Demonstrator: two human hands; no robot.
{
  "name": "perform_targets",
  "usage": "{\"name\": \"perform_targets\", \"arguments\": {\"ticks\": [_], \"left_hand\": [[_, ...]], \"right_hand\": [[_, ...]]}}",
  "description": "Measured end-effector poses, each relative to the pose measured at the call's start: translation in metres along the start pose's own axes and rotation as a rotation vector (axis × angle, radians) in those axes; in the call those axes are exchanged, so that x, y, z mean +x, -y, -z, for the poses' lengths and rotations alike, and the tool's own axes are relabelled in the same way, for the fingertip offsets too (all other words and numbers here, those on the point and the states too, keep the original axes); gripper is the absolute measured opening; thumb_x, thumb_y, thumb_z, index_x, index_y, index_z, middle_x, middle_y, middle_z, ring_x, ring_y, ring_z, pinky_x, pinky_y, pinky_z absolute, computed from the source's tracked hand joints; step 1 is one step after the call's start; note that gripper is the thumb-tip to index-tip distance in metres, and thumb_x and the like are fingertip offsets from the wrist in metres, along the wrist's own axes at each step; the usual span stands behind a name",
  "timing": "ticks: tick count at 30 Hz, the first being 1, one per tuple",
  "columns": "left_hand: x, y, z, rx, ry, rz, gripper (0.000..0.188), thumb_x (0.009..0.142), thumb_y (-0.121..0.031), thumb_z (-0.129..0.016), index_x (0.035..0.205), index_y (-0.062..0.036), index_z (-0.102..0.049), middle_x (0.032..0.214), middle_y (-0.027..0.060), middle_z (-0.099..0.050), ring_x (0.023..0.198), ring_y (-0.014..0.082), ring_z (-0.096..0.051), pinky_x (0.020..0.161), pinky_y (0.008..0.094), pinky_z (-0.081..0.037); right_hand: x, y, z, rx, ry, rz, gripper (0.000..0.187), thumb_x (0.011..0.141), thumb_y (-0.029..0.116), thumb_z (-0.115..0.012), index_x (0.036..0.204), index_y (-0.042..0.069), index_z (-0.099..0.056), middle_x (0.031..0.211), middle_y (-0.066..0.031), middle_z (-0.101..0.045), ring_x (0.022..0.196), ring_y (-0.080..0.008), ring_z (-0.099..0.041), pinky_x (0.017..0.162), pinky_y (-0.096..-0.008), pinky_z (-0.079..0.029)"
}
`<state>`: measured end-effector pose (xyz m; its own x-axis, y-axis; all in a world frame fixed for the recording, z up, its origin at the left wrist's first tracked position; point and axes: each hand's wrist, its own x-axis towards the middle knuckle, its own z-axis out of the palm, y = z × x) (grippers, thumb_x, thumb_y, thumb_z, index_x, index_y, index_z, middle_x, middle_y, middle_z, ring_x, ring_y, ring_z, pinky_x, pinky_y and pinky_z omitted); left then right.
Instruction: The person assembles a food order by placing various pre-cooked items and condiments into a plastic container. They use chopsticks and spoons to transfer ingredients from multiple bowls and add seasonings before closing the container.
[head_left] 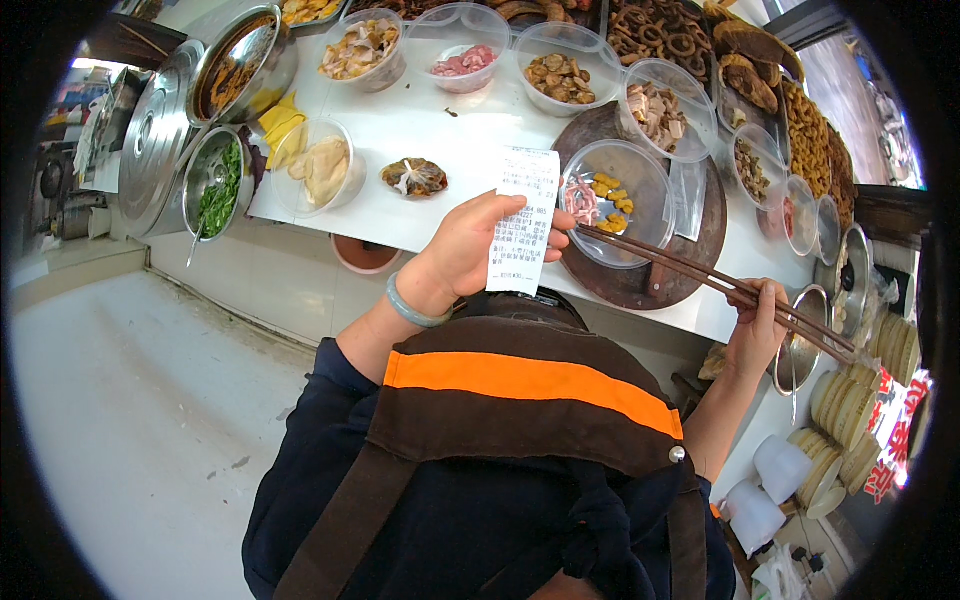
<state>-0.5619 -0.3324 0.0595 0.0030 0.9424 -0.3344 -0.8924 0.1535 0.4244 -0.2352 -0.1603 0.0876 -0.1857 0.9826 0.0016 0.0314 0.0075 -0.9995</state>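
Note:
My left hand [450, 250] pinches a long printed paper receipt [521, 220], held upright over the counter's front edge. A pale bangle sits on that wrist. My right hand [757, 325] is closed around long brown chopsticks [672, 260], whose tips reach left to a clear plastic bowl [628, 160]. Yellow pieces [612, 190] and pink strips [580, 203] lie in this bowl, which stands on a round dark chopping board [612, 287]. Beside the bowl lies a cleaver [688, 200]. Left of the receipt is a tied plastic bag [414, 178] with dark contents.
Clear tubs of chopped meat [657, 118], mushroom-like slices [557, 78] and pink meat [463, 60] line the back. A steel bowl of chopped greens [215, 195] and a large steel pot [243, 65] stand left. Stacked plates [842, 410] and a steel bowl [800, 350] are at right.

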Motion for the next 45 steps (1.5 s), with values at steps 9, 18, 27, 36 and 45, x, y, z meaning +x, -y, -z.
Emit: {"name": "perform_targets", "arguments": {"ticks": [9,18,27,36,45], "left_hand": [[-0.004,0.002,0.000,-0.004,-0.007,-0.021,0.039,0.099,-0.017,-0.032,0.128,0.0086,-0.037,0.115,0.0250,-0.057,0.098,0.0315,-0.062,0.084,0.0404,-0.055],[-0.009,0.004,-0.002,0.015,-0.025,-0.037,0.039,0.098,-0.017,-0.034,0.127,0.0081,-0.039,0.113,0.0242,-0.059,0.096,0.0310,-0.063,0.084,0.0400,-0.055],[-0.014,0.007,-0.004,0.042,-0.045,-0.079,0.039,0.098,-0.017,-0.034,0.127,0.0081,-0.040,0.113,0.0237,-0.059,0.096,0.0304,-0.063,0.084,0.0402,-0.055],[-0.017,0.014,-0.005,-0.019,-0.069,-0.108,0.040,0.099,-0.020,-0.031,0.126,0.0086,-0.040,0.112,0.0240,-0.059,0.096,0.0305,-0.063,0.084,0.0400,-0.055],[-0.016,0.027,-0.008,-0.029,-0.104,-0.125,0.040,0.100,-0.020,-0.029,0.126,0.0085,-0.041,0.112,0.0237,-0.059,0.097,0.0304,-0.062,0.083,0.0399,-0.055]], "right_hand": [[0.001,-0.004,0.003,0.013,0.025,-0.003,0.016,0.094,0.014,-0.050,0.093,-0.001,-0.055,0.083,-0.0137,-0.062,0.072,-0.0214,-0.060,0.065,-0.0321,-0.049],[0.002,-0.004,0.004,0.016,0.056,-0.001,0.016,0.095,0.014,-0.051,0.094,-0.001,-0.055,0.084,-0.0136,-0.062,0.073,-0.0213,-0.060,0.066,-0.0319,-0.050],[0.011,-0.005,0.002,0.021,0.087,0.010,0.017,0.095,0.015,-0.051,0.093,-0.001,-0.055,0.085,-0.0136,-0.063,0.073,-0.0211,-0.061,0.066,-0.0313,-0.050],[0.022,-0.006,0.000,0.007,0.150,0.013,0.017,0.095,0.015,-0.051,0.093,-0.001,-0.055,0.085,-0.0133,-0.062,0.074,-0.0213,-0.061,0.067,-0.0315,-0.049],[0.030,-0.010,0.004,0.032,0.186,0.012,0.016,0.095,0.015,-0.049,0.093,-0.001,-0.054,0.085,-0.0138,-0.061,0.071,-0.0209,-0.057,0.066,-0.0322,-0.047]]}}
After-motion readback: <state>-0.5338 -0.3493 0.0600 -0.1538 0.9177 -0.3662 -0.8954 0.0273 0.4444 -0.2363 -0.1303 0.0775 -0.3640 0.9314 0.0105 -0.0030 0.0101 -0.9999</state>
